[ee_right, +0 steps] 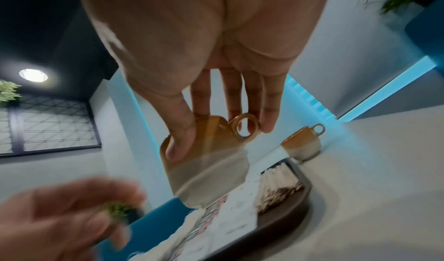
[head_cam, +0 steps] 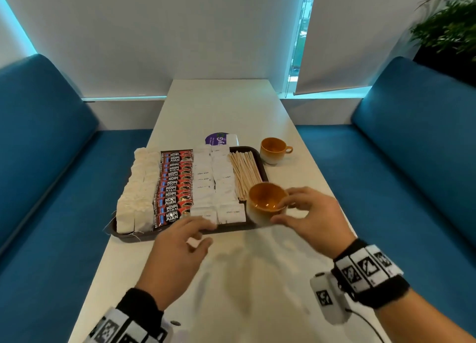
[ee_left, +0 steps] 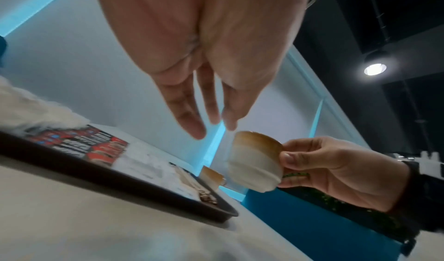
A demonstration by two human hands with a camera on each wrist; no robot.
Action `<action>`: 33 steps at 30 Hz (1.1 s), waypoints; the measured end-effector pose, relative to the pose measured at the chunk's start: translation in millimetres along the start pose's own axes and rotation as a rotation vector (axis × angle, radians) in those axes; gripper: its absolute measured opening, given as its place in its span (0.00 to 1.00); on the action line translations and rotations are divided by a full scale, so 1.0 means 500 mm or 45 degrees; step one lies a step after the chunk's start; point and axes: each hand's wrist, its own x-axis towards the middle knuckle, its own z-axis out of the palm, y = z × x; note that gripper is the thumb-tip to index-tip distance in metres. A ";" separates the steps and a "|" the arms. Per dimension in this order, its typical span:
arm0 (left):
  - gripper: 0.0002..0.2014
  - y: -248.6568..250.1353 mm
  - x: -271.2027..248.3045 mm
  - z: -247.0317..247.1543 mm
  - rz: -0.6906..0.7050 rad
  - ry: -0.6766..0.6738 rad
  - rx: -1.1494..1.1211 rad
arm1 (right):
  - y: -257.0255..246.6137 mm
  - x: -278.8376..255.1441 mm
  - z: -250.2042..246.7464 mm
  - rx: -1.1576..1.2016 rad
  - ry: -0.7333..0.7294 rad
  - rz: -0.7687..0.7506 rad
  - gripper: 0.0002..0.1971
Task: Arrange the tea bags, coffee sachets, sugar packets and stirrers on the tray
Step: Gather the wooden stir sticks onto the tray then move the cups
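A dark brown tray (head_cam: 231, 229) lies on the white table. It carries rows of pale tea bags (head_cam: 136, 188), red coffee sachets (head_cam: 175, 185), white sugar packets (head_cam: 216, 185) and wooden stirrers (head_cam: 243, 172). My right hand (head_cam: 286, 210) grips an orange-and-cream cup (head_cam: 265, 201) by its rim and handle, lifted over the tray's near right corner. In the right wrist view the thumb presses the cup (ee_right: 206, 160) while the fingers sit by the handle. My left hand (head_cam: 203, 233) hovers at the tray's near edge with relaxed fingers (ee_left: 199, 113), holding nothing.
A second orange cup (head_cam: 273, 150) stands on the table beyond the tray's far right corner. A purple-and-white card (head_cam: 221, 138) lies just behind the tray. Blue benches (head_cam: 51, 162) flank the narrow table, and a plant (head_cam: 448, 28) stands at the far right.
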 end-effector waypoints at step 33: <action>0.21 -0.139 0.048 -0.092 -0.509 -0.282 0.485 | 0.128 0.258 0.007 -0.252 0.151 0.152 0.17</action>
